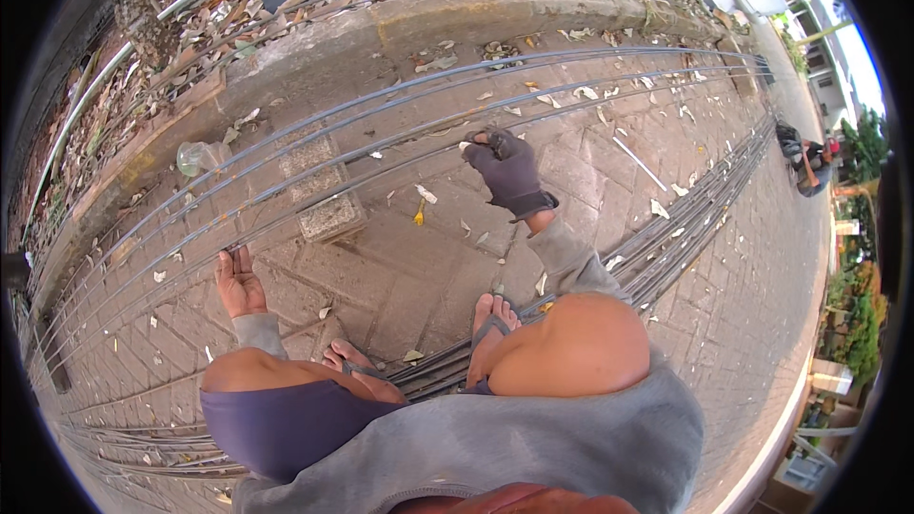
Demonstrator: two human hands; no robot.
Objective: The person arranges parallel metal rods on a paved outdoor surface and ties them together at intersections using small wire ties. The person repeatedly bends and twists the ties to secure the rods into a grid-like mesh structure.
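Note:
I crouch on a brick pavement over several long steel rods (400,148) that run left to right in front of me. My left hand (238,281) is bare and grips one of the nearest rods at its left part. My right hand (509,169) wears a dark glove and pinches a rod further out, fingers closed on it. My feet in sandals (490,328) stand on a second bundle of rods (666,228) lying along the ground toward the right.
A concrete block (328,214) props the rods near the middle. A clear plastic cup (195,157) lies by the raised curb (381,38). Dry leaves litter the paving. Another person (804,157) squats far right beside the rod bundle.

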